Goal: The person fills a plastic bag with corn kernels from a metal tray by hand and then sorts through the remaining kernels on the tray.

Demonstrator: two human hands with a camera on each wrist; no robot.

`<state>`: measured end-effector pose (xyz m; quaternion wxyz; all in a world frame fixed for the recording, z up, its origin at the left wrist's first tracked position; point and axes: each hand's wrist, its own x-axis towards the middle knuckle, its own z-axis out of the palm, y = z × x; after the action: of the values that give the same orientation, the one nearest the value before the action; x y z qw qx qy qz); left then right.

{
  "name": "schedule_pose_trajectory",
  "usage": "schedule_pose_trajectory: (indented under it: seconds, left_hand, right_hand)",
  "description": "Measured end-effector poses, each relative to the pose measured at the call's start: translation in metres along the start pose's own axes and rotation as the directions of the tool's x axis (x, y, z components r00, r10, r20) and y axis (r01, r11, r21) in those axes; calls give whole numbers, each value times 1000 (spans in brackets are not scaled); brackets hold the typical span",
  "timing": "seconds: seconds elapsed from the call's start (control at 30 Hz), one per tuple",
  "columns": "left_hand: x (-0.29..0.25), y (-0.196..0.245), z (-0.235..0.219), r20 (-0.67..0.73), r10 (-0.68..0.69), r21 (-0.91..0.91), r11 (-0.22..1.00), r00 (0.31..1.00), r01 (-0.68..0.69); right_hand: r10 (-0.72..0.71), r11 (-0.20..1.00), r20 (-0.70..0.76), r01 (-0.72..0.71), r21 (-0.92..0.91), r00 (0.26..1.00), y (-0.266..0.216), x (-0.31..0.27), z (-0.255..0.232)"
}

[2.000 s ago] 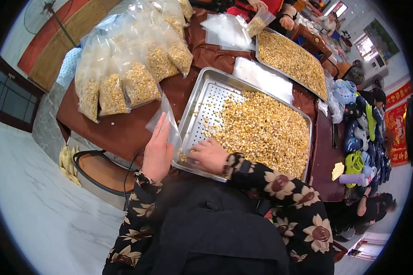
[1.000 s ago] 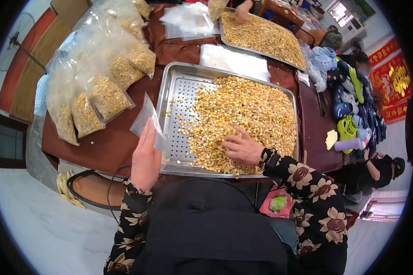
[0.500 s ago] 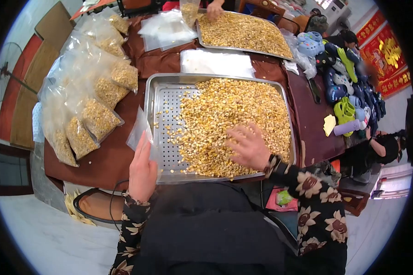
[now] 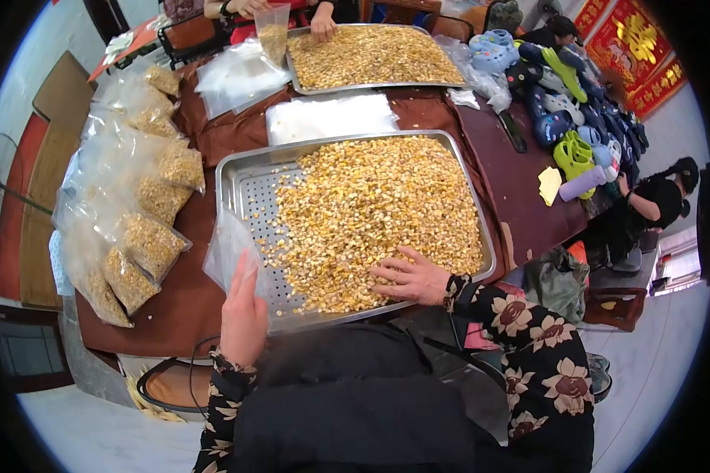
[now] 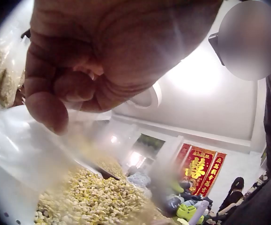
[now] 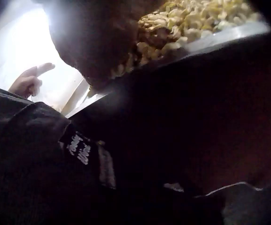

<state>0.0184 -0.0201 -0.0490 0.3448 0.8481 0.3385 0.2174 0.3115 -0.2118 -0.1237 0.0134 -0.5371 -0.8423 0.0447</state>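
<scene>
In the head view, the left hand [image 4: 244,319] holds an empty-looking clear bag [image 4: 227,240] upright at the tray's left front edge. Curled fingers pinch the bag [image 5: 14,145] in the left wrist view. A metal tray [image 4: 233,177] with a perforated bottom carries a large heap of yellow corn kernels [image 4: 386,205], its left side thinly covered. The right hand [image 4: 414,280] touches the heap by the front rim, fingers spread and pointing left. Dark and close, the right hand [image 6: 95,37] partly hides kernels in the right wrist view.
Filled bags [image 4: 146,244] crowd the table's left side. Behind the tray lie flat clear bags [image 4: 331,117] and a second corn tray [image 4: 371,59], where another person's hand [image 4: 323,27] reaches in. Colourful clogs [image 4: 573,158], a purple bottle [image 4: 582,183] and a phone [image 4: 513,131] are right.
The right hand has gone from the tray's front left corner over to the heap, then down towards the front rim. The left hand keeps its hold on the bag. The head view has shifted.
</scene>
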Motion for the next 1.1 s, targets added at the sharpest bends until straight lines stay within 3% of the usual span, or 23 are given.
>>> schedule_pose_trajectory:
  seconds: [0.17,0.3,0.37,0.4,0.43,0.5,0.57,0.63,0.67,0.73,0.8,0.83,0.9,0.93,1.0,1.03,1.1]
  left_hand:
    - [-4,0,6,-11,46,27,999,999,-45]
    - [-5,4,4,57,-7,-9,1000,998,7]
    - [-3,10,3,79,-31,-27,999,996,33]
    - [-2,13,2,96,-33,-12,999,995,34]
    - [0,16,1,114,-36,4,999,993,36]
    - [4,22,4,103,-6,55,998,995,0]
    - [9,27,7,87,16,114,993,996,-26]
    - [15,26,16,123,2,84,996,992,-13]
    - [18,21,24,73,85,172,980,994,-96]
    - [23,23,31,93,63,164,983,994,-78]
    - [30,25,41,145,58,137,987,988,-78]
    - [32,22,47,120,74,146,985,990,-91]
    - [34,17,53,119,161,122,977,980,-175]
    - [36,21,50,143,162,117,977,976,-179]
    - [38,34,43,183,128,134,979,975,-154]
    - [37,39,44,238,83,139,983,968,-118]
    - [36,39,47,214,106,148,979,971,-140]
  right_hand:
    - [-16,998,-62,12,-64,998,35,-4,-11]
    - [59,977,-101,-79,-197,993,62,-5,-27]
    - [206,938,-139,-236,-254,969,70,-5,-37]
    - [247,940,-256,-295,-172,935,72,-4,-37]
    - [240,941,-262,-290,-172,935,73,-4,-39]
    - [358,907,-332,-410,-101,873,70,0,-52]
    - [356,907,-364,-412,-86,861,51,17,-70]
    - [428,902,-473,-402,161,770,28,36,-74]
    - [454,891,-489,-362,275,745,10,48,-76]
    - [494,815,-451,-215,538,743,-27,70,-81]
    - [473,727,-416,-77,682,777,-53,91,-74]
    - [455,745,-440,-59,665,774,-61,100,-70]
    - [617,507,-308,-66,860,724,-70,115,-60]
    - [606,521,-329,-49,852,724,-67,119,-54]
    - [666,592,-357,-172,787,655,-61,125,-41]
    - [662,599,-367,-166,783,653,-62,126,-37]
    - [669,568,-212,-306,764,712,-65,128,-31]
